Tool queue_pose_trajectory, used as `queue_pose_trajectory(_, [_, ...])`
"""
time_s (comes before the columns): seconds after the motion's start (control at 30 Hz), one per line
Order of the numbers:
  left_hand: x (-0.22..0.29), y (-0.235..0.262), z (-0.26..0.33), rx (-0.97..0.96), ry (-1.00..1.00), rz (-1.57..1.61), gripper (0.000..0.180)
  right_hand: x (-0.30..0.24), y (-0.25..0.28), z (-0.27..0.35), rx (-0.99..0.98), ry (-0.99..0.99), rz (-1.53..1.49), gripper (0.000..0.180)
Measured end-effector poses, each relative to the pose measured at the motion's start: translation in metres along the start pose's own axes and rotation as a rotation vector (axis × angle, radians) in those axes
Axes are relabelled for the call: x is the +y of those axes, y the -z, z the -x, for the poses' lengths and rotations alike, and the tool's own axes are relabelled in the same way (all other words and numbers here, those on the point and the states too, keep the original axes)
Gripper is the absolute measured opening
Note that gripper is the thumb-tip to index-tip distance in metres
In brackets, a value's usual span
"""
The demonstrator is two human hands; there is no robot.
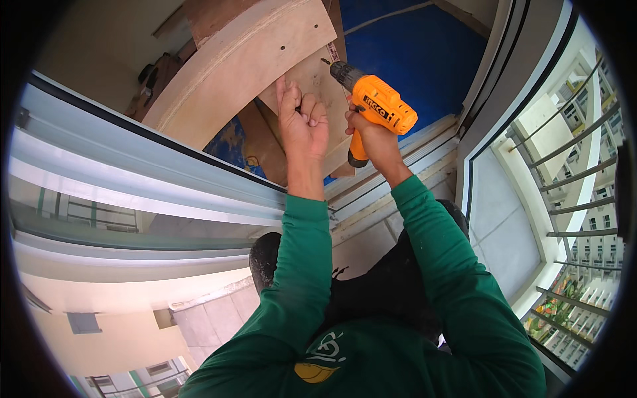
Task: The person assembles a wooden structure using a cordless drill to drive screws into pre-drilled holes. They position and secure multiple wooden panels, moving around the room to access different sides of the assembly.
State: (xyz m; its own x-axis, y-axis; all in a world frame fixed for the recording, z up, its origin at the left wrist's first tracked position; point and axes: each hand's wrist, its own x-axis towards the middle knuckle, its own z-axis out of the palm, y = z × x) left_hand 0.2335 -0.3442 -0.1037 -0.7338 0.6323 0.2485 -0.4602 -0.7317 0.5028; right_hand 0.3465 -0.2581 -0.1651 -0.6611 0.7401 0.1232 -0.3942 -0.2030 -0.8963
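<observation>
My right hand is wrapped round the grip of an orange and black cordless drill. Its chuck and bit point up and left toward a wide plywood piece with a layered edge and two dark holes. The bit tip is close to that piece; I cannot tell whether it touches. My left hand is palm up beside the plywood's lower edge, index finger stretched against it. The other fingers are curled in, with a small dark spot among them that is too small to name.
Blue sheeting covers the floor beyond the drill. A sliding-door frame runs along the left, and its floor track crosses below my hands. On the right is a balcony railing. Dark items lie at the upper left.
</observation>
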Motion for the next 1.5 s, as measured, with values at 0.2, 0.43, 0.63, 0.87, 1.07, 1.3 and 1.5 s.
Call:
queue_pose_trajectory(0.2, [0.002, -0.004, -0.014, 0.0, 0.015, 0.119, 0.024, 0.002, 0.0, -0.007, -0.017, 0.007, -0.007, 0.032])
queue_pose_trajectory(0.43, [0.018, 0.003, 0.0, 0.185, 0.127, -0.224, 0.019, 0.006, -0.004, -0.009, 0.034, 0.018, -0.036, 0.018])
queue_pose_trajectory(0.63, [0.028, 0.001, 0.02, 0.145, 0.182, -0.36, 0.027, -0.007, -0.001, -0.003, 0.03, 0.004, -0.025, 0.027])
queue_pose_trajectory(0.87, [0.041, -0.002, -0.007, -0.003, 0.172, -0.146, 0.031, -0.035, -0.014, 0.015, 0.075, 0.067, 0.001, 0.022])
queue_pose_trajectory(1.07, [0.041, -0.001, -0.032, 0.167, 0.216, 0.128, 0.025, -0.055, -0.013, 0.025, 0.039, 0.068, 0.061, 0.023])
queue_pose_trajectory(1.3, [0.032, -0.001, -0.038, 0.188, 0.165, 0.271, 0.019, -0.067, 0.0, 0.035, -0.046, -0.017, 0.171, 0.026])
queue_pose_trajectory(1.5, [0.034, 0.009, -0.027, 0.168, 0.063, 0.281, 0.014, -0.065, -0.001, 0.056, -0.159, -0.044, 0.219, 0.025])
